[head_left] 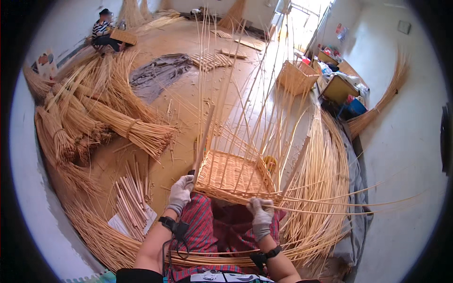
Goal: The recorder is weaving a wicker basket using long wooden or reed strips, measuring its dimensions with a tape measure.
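My cloth gloves, on my left hand (181, 192) and right hand (260, 214), are gripping a basket (231, 177) of matt, rough woven wicker; my checked cloth skirt (203, 231) is looking soft.

From my remote station I record four items. A rectangular poster (44, 62) hangs low on the left wall, pale with orange and dark patches. A small red and pink sign (340, 31) is fixed to the right wall beside the bright doorway. A small grey rectangular plate (404, 27) sits higher on that same wall, toward the upper right corner. A white sheet of paper (120, 224) lies on the floor at lower left, partly under cut sticks. I see no screens.
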`<state>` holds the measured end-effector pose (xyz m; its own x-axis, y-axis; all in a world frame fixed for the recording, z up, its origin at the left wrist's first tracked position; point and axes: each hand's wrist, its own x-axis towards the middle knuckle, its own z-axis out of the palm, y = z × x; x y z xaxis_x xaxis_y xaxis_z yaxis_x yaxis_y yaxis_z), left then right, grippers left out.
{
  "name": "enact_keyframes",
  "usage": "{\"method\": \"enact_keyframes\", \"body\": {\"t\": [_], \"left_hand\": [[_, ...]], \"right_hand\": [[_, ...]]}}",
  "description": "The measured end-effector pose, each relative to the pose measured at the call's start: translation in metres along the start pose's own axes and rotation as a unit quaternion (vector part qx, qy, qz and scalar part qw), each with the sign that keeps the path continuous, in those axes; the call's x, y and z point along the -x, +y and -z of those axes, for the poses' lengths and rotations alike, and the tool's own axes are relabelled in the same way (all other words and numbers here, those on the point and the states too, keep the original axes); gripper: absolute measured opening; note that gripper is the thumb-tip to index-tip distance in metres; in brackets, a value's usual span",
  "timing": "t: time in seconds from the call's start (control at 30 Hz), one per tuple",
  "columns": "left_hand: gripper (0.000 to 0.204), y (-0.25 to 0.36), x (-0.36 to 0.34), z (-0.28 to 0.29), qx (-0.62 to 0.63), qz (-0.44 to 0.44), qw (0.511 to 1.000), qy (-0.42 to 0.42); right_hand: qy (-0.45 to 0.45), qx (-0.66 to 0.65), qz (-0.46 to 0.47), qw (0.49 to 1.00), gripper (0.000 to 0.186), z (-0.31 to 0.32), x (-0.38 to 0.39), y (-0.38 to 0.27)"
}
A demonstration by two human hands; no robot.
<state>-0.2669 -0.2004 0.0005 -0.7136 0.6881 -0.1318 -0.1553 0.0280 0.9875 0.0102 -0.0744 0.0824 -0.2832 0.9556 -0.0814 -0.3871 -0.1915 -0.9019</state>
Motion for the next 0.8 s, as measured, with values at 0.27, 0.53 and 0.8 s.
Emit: {"method": "enact_keyframes", "body": {"t": [0.27,0.53,0.8], "left_hand": [[0.03,0.034,0.009,0.007,-0.109,0.037,0.993,0.0],[0.03,0.077,-0.002,-0.044,-0.152,0.04,0.979,-0.129],[0.019,0.046,0.0,-0.063,-0.237,0.037,0.965,-0.11]], "right_hand": [[0.0,0.02,-0.085,0.996,0.016,0.024,-0.032,0.028],[0.021,0.107,-0.099,0.989,0.016,0.043,-0.043,0.043],[-0.177,0.312,0.241,0.902,0.019,-0.083,-0.077,-0.003]]}}
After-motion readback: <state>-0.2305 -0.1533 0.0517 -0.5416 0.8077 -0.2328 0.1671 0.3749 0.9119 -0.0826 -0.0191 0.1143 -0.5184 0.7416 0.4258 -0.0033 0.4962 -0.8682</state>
